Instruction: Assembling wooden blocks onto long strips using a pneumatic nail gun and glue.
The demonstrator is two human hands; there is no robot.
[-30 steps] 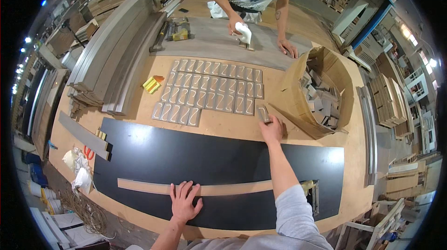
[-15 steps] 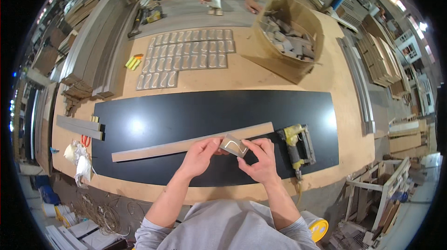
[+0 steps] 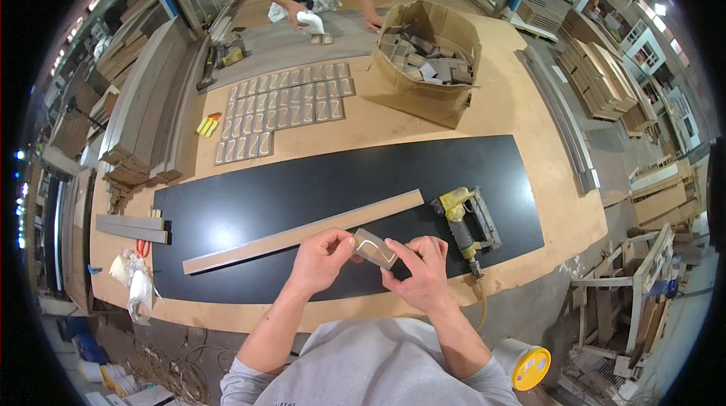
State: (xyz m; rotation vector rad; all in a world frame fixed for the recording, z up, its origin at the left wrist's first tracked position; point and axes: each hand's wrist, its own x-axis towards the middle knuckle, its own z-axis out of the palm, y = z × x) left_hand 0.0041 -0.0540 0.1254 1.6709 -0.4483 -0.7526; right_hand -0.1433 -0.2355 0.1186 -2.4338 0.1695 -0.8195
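Observation:
Between my two hands is a small grey-brown wood block (image 3: 375,248) with a curved bead of pale glue on its upper face. The fingers of my left hand (image 3: 321,258) pinch its left end. On its right side, the thumb and fingers of my right hand (image 3: 417,270) grip the edges. Just beyond my hands a long wooden strip (image 3: 302,233) lies slantwise on a black panel (image 3: 242,194). To the right of it, a yellow and black nail gun (image 3: 463,226) rests on the panel with its hose running off the near edge.
Rows of glue-beaded blocks (image 3: 283,107) lie beyond the panel. A cardboard box (image 3: 423,100) of loose blocks stands at the far right. Long boards (image 3: 147,103) are stacked at left. Across the table, a co-worker's hand (image 3: 297,17) holds a white bottle (image 3: 311,23).
My view has shifted, showing more of the co-worker. Both hands still hold the block, which has turned slightly between my fingers.

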